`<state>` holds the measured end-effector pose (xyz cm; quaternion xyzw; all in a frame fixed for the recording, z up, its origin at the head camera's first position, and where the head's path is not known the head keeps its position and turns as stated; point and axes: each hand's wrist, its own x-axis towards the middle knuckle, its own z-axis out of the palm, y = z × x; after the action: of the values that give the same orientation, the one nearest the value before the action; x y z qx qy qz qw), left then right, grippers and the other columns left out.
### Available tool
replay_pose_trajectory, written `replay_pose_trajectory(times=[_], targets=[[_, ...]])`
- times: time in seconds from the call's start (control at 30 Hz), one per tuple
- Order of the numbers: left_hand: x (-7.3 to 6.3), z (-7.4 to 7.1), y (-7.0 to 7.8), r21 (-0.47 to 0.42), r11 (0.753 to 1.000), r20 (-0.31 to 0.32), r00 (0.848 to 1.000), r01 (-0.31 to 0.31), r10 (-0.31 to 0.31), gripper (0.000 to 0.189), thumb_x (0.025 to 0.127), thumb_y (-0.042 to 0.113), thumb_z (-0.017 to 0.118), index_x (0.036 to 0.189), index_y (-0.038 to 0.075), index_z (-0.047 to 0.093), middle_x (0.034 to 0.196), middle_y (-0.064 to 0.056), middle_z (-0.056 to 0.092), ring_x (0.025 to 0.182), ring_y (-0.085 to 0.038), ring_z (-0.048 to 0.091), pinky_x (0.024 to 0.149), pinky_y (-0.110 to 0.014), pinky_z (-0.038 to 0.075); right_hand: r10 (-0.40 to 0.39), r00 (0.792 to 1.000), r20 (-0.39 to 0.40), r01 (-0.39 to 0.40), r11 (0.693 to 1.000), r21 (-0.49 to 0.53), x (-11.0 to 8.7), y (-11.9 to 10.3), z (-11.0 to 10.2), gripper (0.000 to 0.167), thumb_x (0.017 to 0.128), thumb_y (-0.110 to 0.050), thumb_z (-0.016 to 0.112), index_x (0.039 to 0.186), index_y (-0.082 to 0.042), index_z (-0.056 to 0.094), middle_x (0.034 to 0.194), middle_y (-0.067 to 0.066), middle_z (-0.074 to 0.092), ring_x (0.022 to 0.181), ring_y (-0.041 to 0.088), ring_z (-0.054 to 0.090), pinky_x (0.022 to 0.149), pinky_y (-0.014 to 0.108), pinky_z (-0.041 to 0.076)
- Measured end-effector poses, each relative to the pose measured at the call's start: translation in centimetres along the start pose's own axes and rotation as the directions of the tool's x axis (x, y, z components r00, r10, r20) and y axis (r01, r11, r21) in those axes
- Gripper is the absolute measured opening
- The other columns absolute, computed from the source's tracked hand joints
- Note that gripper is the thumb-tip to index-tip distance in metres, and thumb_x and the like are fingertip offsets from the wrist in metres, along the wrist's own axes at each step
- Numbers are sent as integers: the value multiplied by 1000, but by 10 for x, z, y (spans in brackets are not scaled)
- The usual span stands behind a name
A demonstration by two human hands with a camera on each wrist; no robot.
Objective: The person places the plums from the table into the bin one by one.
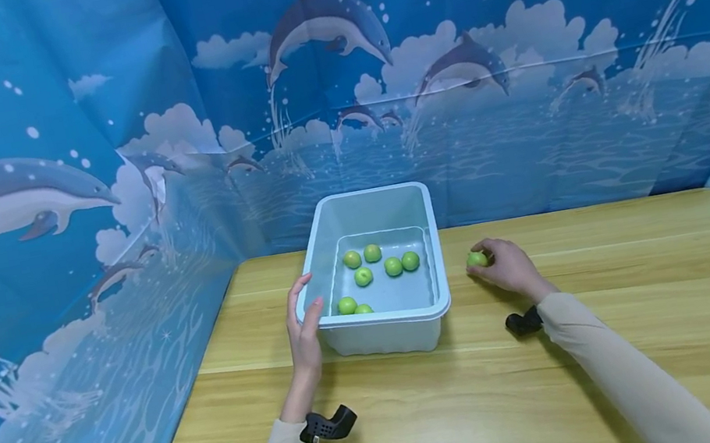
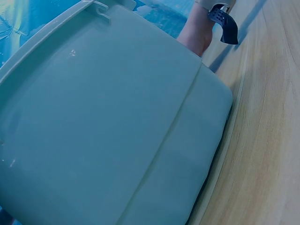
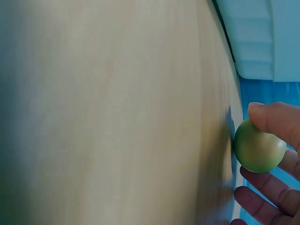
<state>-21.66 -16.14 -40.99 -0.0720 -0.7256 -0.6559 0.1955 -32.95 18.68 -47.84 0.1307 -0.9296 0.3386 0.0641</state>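
A light blue plastic bin (image 1: 388, 330) stands on the table with several small round green fruits (image 1: 393, 267) on its floor. At the bin's near left corner, my left hand (image 1: 305, 341) grips the rim, thumb over the front edge and fingers along the left side. The left wrist view is mostly filled by the bin's outer wall (image 2: 103, 117). To the right of the bin, my right hand (image 1: 508, 270) pinches one green fruit (image 3: 259, 146) between thumb and fingers. In the right wrist view this fruit looks slightly raised off the tabletop.
The wooden table (image 1: 623, 285) extends on both sides of the bin and toward me. A blue dolphin-print curtain (image 1: 524, 128) hangs right behind the table and along its left side. Each wrist carries a black camera mount (image 1: 522, 322).
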Motion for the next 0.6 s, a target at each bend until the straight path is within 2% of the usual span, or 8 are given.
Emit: replay_pose_trajectory(times=[0.33,0.6], targets=[[0,-1,-2,5,1000,0,1000,6,-6,45,94,14,45,137,-1,41,146,-17,33,136,-30,24,106,-57,13,-11,1000,-9,11,1000,-27,-8,2,-3,43,87,-22,69,118,6,59,101,22,62,88,34,57,75,46,46],[1,-1,-2,4,1000,2,1000,-4,4,45,95,14,46,137,0,41,145,-17,34,136,-30,25,107,-55,13,-8,1000,-15,8,1000,-4,-12,3,-6,44,87,-23,69,119,5,59,101,21,62,87,33,58,72,45,46]])
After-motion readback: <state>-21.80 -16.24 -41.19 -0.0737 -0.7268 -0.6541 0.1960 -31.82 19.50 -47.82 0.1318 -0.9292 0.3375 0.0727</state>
